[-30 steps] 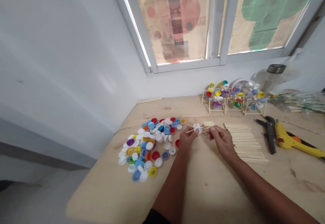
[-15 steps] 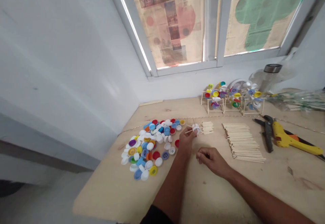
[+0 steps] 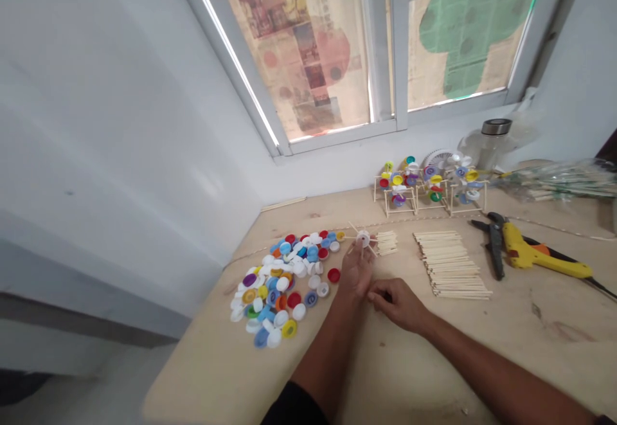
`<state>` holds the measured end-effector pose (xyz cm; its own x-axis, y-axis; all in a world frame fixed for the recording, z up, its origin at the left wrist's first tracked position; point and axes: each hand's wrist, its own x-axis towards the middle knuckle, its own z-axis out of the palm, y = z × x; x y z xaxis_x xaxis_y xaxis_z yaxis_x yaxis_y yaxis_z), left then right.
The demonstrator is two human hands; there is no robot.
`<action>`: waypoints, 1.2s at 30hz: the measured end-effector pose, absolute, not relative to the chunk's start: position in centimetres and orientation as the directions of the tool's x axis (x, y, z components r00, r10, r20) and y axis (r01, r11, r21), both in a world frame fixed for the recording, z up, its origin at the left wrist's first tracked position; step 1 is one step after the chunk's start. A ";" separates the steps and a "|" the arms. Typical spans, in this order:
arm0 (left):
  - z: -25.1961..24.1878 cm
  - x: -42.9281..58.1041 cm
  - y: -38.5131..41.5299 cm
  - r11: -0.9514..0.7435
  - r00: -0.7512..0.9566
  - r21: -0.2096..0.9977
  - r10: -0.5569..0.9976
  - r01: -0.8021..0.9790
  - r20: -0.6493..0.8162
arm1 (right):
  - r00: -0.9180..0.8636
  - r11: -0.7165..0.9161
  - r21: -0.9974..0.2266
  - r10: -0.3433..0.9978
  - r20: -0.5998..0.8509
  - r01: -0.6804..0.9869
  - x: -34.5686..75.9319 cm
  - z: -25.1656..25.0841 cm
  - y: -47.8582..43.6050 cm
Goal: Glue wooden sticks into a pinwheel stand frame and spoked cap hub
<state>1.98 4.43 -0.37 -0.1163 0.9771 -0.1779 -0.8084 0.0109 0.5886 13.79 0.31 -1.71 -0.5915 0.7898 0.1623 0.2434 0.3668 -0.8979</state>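
Note:
My left hand point(image 3: 355, 269) holds a white cap hub point(image 3: 363, 239) with thin sticks pointing outward like spokes. It is between the pile of coloured bottle caps point(image 3: 282, 283) and a small bundle of short sticks point(image 3: 387, 243). Close to my left wrist, my right hand point(image 3: 396, 303) rests with its fingers curled; whatever they may hold is too small to make out. Longer sticks point(image 3: 450, 264) lie in a row to the right of both hands.
Small stick-and-cap wheels on frames point(image 3: 434, 187) stand along the wall. Black-handled pliers point(image 3: 494, 245) and a yellow glue gun point(image 3: 535, 254) lie at right. Behind are a glass bottle point(image 3: 494, 145) and bagged sticks point(image 3: 569, 179). A thin cord crosses the wooden table point(image 3: 216, 373).
My left hand has turned palm up, tilting the spoked hub to face the camera more. My right hand stays curled and is now nearer my left wrist. The view has shifted slightly.

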 end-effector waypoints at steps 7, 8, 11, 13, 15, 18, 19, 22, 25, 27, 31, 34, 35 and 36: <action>-0.6 2.8 5.5 0.054 -0.095 0.620 0.974 -0.783 -0.206 | -0.566 0.401 -0.885 0.797 0.210 0.237 13.9 -1.5 0.1; -0.7 2.7 5.6 0.051 -0.102 0.620 0.973 -0.783 -0.208 | -0.560 0.403 -0.884 0.800 0.214 0.238 13.9 -1.5 0.1; -1.0 2.0 6.1 0.017 -0.149 0.625 0.966 -0.780 -0.211 | -0.543 0.409 -0.879 0.809 0.225 0.245 13.8 -1.7 0.1; -1.1 1.4 6.6 -0.008 -0.180 0.635 0.962 -0.773 -0.207 | -0.535 0.412 -0.876 0.813 0.229 0.252 13.7 -1.9 0.1; -1.1 1.2 7.3 -0.023 -0.198 0.645 0.959 -0.764 -0.201 | -0.531 0.417 -0.871 0.815 0.232 0.259 13.6 -2.0 0.1; -1.1 1.3 8.4 -0.038 -0.214 0.654 0.958 -0.755 -0.192 | -0.529 0.427 -0.864 0.814 0.240 0.267 13.6 -2.1 0.0; -1.0 1.5 8.7 -0.041 -0.216 0.656 0.958 -0.754 -0.189 | -0.528 0.431 -0.861 0.814 0.242 0.269 13.6 -2.1 0.0; -0.9 2.1 9.6 -0.045 -0.219 0.659 0.958 -0.751 -0.184 | -0.526 0.437 -0.856 0.814 0.246 0.276 13.5 -2.2 0.1; -0.8 2.6 10.3 -0.042 -0.216 0.664 0.959 -0.746 -0.182 | -0.527 0.438 -0.855 0.814 0.245 0.278 13.5 -2.3 0.2; -0.8 2.8 10.5 -0.038 -0.213 0.668 0.960 -0.743 -0.182 | -0.529 0.438 -0.856 0.813 0.245 0.275 13.5 -2.3 0.2; -0.9 3.1 10.6 -0.040 -0.215 0.671 0.960 -0.740 -0.181 | -0.535 0.439 -0.858 0.808 0.248 0.267 13.4 -2.4 0.1; -1.0 3.1 10.7 -0.044 -0.215 0.671 0.961 -0.740 -0.174 | -0.533 0.437 -0.858 0.810 0.245 0.270 13.4 -2.5 0.2; -1.0 3.1 10.7 -0.045 -0.213 0.670 0.962 -0.741 -0.171 | -0.531 0.437 -0.858 0.811 0.245 0.272 13.4 -2.6 0.2; -1.0 3.2 10.8 -0.046 -0.212 0.669 0.963 -0.742 -0.169 | -0.529 0.437 -0.857 0.812 0.245 0.273 13.4 -2.6 0.2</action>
<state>3.18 10.76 -1.03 -0.2118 0.9626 -0.1688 -0.7422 -0.0461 0.6686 13.35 0.18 -2.59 -0.5293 0.8122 0.2454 0.2728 0.4368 -0.8572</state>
